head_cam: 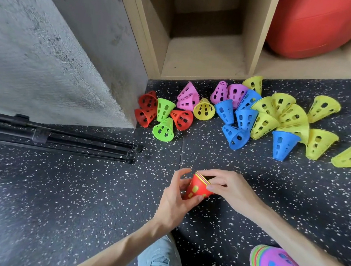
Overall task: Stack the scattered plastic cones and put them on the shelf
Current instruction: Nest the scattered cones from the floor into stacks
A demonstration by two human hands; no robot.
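Speckled floor (78, 198); cone stack (197, 188) between hands (203, 191)

Both hands meet, left (177, 197) and right (229, 189), fingers curled, gripping.

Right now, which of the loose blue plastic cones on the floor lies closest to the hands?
The blue plastic cone lying on its side, wide rim facing the camera, at the lower left of the blue group; the other blue ones sit farther back or right.

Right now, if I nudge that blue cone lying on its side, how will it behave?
The blue cone would probably roll in a curve, since it tapers. Its thin, perforated plastic suggests it is light and skids easily. It might bump the upright blue cone nearby.
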